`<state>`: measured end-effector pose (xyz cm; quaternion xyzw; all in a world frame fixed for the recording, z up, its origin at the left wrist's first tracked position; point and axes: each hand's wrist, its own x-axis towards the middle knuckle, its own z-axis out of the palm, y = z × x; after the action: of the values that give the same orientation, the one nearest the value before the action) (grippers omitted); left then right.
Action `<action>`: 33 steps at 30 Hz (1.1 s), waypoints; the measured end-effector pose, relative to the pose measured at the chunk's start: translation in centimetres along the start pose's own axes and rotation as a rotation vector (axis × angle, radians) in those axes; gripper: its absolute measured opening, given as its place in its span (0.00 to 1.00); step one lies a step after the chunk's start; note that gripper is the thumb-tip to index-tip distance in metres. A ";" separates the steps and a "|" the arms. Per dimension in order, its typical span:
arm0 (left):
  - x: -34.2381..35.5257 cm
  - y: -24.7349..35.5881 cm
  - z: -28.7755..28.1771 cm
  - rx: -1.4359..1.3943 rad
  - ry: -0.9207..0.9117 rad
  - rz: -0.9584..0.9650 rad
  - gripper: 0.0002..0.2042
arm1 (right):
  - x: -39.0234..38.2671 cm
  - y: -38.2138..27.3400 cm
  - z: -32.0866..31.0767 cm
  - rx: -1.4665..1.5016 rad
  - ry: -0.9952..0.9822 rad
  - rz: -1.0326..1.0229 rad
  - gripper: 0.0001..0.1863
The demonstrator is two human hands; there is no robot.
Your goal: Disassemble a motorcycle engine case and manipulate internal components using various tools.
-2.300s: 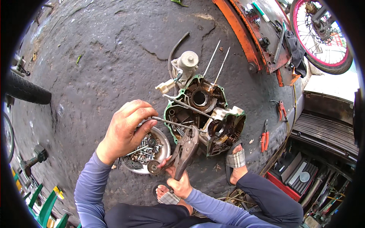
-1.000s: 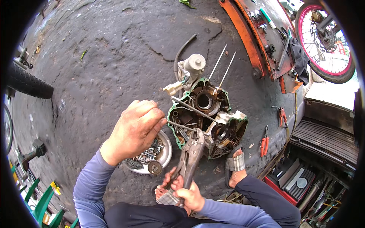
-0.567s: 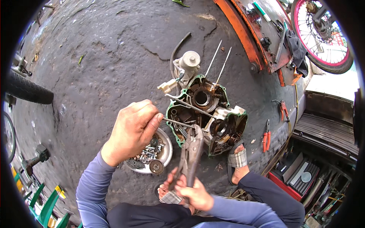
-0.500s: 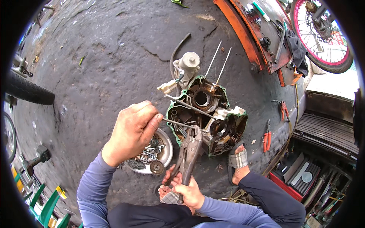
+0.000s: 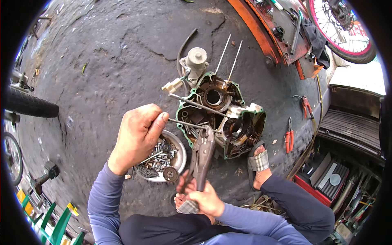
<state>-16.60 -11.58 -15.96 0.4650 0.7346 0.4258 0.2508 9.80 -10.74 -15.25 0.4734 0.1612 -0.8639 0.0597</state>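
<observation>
My left hand (image 5: 141,136) is closed, thumb and fingers pinching the free end of a thin metal stud rod (image 5: 183,122). That rod runs rightward into an engine crankcase (image 5: 229,152) with green gasket residue along its edges. My right hand (image 5: 207,199) grips a pair of dark locking pliers (image 5: 203,157), its thumb along one handle and its fingers round the other. The pliers' jaws sit at the rod near the crankcase; whether they clamp it I cannot tell. A second rod (image 5: 196,105) crosses just beyond, and two more stand at the crankcase's far side.
A round metal pan (image 5: 182,154) of bolts, a chain and a gear lies beside my left hand. A starter motor (image 5: 196,59) adjoins the crankcase. Red-handled pliers (image 5: 289,141), another red-handled tool (image 5: 305,107), an orange metal stand (image 5: 261,36) and a red toolbox (image 5: 316,190) are rightward.
The view has shifted slightly, so the crankcase appears higher and further left. My right hand sits lower on the pliers' handles. My left hand still pinches the rod's end.
</observation>
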 end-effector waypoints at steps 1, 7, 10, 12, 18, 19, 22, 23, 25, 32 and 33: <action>-0.3 -0.2 -0.1 0.004 -0.008 -0.007 0.13 | -1.2 -1.3 0.6 0.005 0.004 0.063 0.31; -0.8 -0.2 -0.6 0.069 -0.085 -0.129 0.10 | -3.5 -5.4 1.4 0.172 -0.092 0.185 0.27; -0.2 -0.6 -1.0 0.093 -0.103 0.142 0.07 | -0.2 0.3 -0.4 0.120 -0.100 -0.085 0.29; -0.1 -0.8 -1.1 0.159 -0.091 0.211 0.08 | 0.9 1.3 -0.9 0.111 -0.090 -0.070 0.28; -0.1 -1.8 -1.6 0.222 -0.078 0.353 0.10 | -3.0 -4.3 0.5 0.126 -0.127 0.160 0.30; 0.1 -1.7 -1.6 0.243 -0.096 0.361 0.11 | -3.4 -5.2 0.7 0.161 -0.122 0.194 0.30; 0.6 -1.4 -1.2 0.329 -0.095 0.430 0.13 | -2.1 -3.1 -0.4 0.043 -0.135 0.098 0.30; 0.7 -1.4 -1.1 0.365 -0.094 0.461 0.14 | -1.6 -2.4 -0.8 0.038 -0.131 0.091 0.30; 0.8 -1.6 -1.0 0.356 -0.068 0.474 0.13 | -0.8 -1.5 -1.1 0.050 -0.165 0.068 0.32; 0.9 -0.9 -2.6 0.209 -0.205 0.328 0.08 | -5.0 -9.4 -1.4 0.106 -0.398 0.348 0.42; 1.0 -0.6 -2.7 0.194 -0.239 0.281 0.07 | -5.7 -10.5 -1.9 0.047 -0.391 0.414 0.42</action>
<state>-19.43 -11.90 -15.08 0.6320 0.6652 0.3255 0.2285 11.75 -0.55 -9.07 0.3220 0.0265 -0.9117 0.2538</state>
